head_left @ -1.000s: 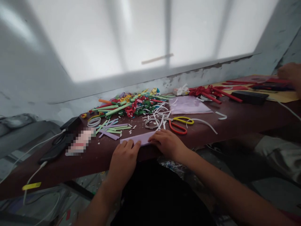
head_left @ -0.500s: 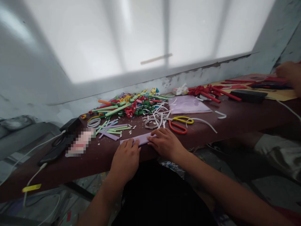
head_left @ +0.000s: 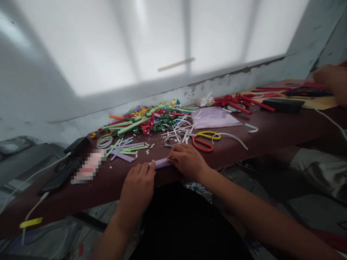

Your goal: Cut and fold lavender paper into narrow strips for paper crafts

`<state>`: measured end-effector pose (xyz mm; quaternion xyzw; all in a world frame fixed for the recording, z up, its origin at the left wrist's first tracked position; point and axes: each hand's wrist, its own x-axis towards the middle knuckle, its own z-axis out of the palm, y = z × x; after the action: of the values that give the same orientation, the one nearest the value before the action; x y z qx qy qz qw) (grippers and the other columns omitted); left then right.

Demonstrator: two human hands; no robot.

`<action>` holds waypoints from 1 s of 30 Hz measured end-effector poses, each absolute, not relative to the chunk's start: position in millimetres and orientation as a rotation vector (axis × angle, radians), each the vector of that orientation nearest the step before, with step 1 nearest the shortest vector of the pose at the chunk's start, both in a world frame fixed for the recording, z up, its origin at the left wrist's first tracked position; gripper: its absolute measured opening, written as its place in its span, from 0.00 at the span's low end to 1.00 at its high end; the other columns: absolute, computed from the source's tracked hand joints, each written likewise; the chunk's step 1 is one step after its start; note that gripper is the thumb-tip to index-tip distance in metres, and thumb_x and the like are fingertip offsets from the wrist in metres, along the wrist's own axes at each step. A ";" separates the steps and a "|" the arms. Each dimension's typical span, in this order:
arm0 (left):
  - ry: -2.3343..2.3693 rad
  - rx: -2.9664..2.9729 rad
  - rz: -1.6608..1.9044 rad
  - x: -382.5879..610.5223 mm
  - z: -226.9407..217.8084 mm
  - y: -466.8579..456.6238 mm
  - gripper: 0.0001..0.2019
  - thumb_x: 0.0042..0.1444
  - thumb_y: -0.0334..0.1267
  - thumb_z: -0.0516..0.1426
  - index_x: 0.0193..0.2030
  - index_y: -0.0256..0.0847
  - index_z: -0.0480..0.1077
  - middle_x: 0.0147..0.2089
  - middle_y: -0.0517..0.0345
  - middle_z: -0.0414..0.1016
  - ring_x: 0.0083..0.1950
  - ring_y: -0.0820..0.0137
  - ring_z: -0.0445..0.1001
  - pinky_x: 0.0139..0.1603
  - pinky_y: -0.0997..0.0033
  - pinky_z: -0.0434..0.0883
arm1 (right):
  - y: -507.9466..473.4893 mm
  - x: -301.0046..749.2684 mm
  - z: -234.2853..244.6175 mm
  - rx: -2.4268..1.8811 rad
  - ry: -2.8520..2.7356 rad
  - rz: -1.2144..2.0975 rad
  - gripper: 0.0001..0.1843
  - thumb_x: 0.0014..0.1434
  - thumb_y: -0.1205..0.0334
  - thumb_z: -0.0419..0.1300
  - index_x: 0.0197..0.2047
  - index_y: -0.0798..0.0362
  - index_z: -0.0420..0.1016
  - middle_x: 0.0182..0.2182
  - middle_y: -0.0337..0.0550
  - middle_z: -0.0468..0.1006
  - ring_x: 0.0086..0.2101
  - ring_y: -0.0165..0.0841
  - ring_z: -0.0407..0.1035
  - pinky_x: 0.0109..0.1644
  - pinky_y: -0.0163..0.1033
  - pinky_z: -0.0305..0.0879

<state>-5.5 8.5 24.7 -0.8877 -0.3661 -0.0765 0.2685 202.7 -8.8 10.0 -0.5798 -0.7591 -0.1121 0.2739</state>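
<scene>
A folded lilac paper strip (head_left: pixel 162 163) lies at the near edge of a dark maroon bench (head_left: pixel 271 133). My left hand (head_left: pixel 137 186) rests with its fingers pressed down on the strip's left end. My right hand (head_left: pixel 187 160) covers the right end, fingers curled down onto it. Only a short stretch of the paper shows between the two hands. Just beyond my right hand lie scissors (head_left: pixel 204 139) with one red and one yellow handle.
A heap of green, red, yellow and white paper strips (head_left: pixel 151 122) covers the bench middle. A lilac sheet (head_left: pixel 214 117) lies behind the scissors. Red paper rolls (head_left: pixel 241 102) and a black block (head_left: pixel 283 105) sit at right, near another person's hand (head_left: pixel 329 77). A phone with cables (head_left: pixel 58 175) lies left.
Both hands have closed in on each other along the lilac strip, and less of the paper shows than before. The view has tilted slightly.
</scene>
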 end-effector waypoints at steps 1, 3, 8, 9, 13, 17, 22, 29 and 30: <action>-0.993 -2.375 -0.204 -2.9 24.3 6.6 0.21 0.67 0.27 0.51 0.64 0.31 0.70 0.50 0.42 0.78 0.50 0.54 0.75 0.50 0.53 0.72 | -11.2 201.5 10.2 -1.567 -2.043 -0.323 0.05 0.70 0.64 0.65 0.43 0.55 0.82 0.44 0.48 0.80 0.48 0.43 0.71 0.53 0.46 0.63; -1.003 -2.345 -0.191 2.6 25.8 4.0 0.19 0.67 0.28 0.51 0.62 0.30 0.71 0.51 0.40 0.77 0.52 0.52 0.74 0.51 0.52 0.72 | -16.1 199.5 10.4 -1.563 -2.077 -0.359 0.06 0.70 0.66 0.62 0.44 0.54 0.82 0.44 0.48 0.80 0.48 0.44 0.70 0.52 0.47 0.62; -1.006 -2.351 -0.105 10.0 34.2 4.1 0.20 0.64 0.24 0.52 0.61 0.30 0.72 0.44 0.45 0.78 0.45 0.56 0.76 0.43 0.57 0.74 | -21.6 198.3 9.3 -1.546 -2.175 -0.386 0.05 0.69 0.66 0.64 0.44 0.55 0.83 0.42 0.46 0.81 0.45 0.42 0.71 0.51 0.44 0.62; -1.003 -2.358 -0.090 10.1 35.0 4.1 0.21 0.64 0.23 0.52 0.62 0.31 0.72 0.43 0.46 0.78 0.45 0.56 0.76 0.43 0.58 0.75 | -21.2 198.7 9.0 -1.546 -2.182 -0.384 0.05 0.69 0.64 0.65 0.45 0.54 0.83 0.43 0.46 0.81 0.45 0.42 0.71 0.51 0.44 0.62; -1.017 -2.375 -0.058 8.1 34.5 2.1 0.20 0.64 0.23 0.51 0.61 0.32 0.73 0.43 0.46 0.79 0.45 0.56 0.77 0.42 0.58 0.76 | -18.0 200.3 9.3 -1.546 -2.188 -0.368 0.07 0.71 0.65 0.62 0.45 0.53 0.83 0.47 0.47 0.79 0.46 0.41 0.70 0.50 0.43 0.63; -1.035 -2.397 -0.062 7.0 35.6 2.8 0.20 0.63 0.22 0.50 0.60 0.30 0.73 0.46 0.44 0.78 0.46 0.56 0.77 0.41 0.59 0.76 | -13.5 201.2 13.9 -1.548 -2.172 -0.345 0.08 0.72 0.65 0.61 0.44 0.55 0.82 0.46 0.49 0.78 0.47 0.42 0.70 0.50 0.43 0.64; -0.997 -2.465 -0.092 9.7 45.9 16.6 0.15 0.63 0.22 0.50 0.47 0.32 0.77 0.47 0.42 0.76 0.50 0.54 0.75 0.50 0.56 0.75 | -1.5 204.4 21.5 -1.530 -2.136 -0.298 0.06 0.72 0.65 0.61 0.45 0.56 0.79 0.41 0.47 0.79 0.45 0.40 0.72 0.51 0.41 0.65; -0.892 -2.619 -0.157 11.5 48.2 43.9 0.13 0.67 0.28 0.49 0.50 0.36 0.74 0.48 0.45 0.77 0.51 0.57 0.74 0.55 0.54 0.73 | 15.8 209.4 20.0 -1.470 -2.101 -0.173 0.06 0.71 0.68 0.62 0.42 0.59 0.80 0.42 0.52 0.78 0.47 0.42 0.72 0.54 0.43 0.66; -0.872 -2.649 -0.164 10.3 47.8 46.7 0.14 0.66 0.27 0.49 0.51 0.36 0.74 0.48 0.45 0.77 0.51 0.58 0.75 0.56 0.55 0.72 | 15.9 211.4 20.4 -1.440 -2.108 -0.137 0.06 0.71 0.68 0.61 0.43 0.59 0.80 0.42 0.52 0.79 0.47 0.41 0.73 0.55 0.44 0.66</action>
<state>10.3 46.7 47.8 -0.9338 -0.3076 -0.0578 0.1732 211.4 15.9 20.4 -0.5393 -0.7896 -0.0511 0.2882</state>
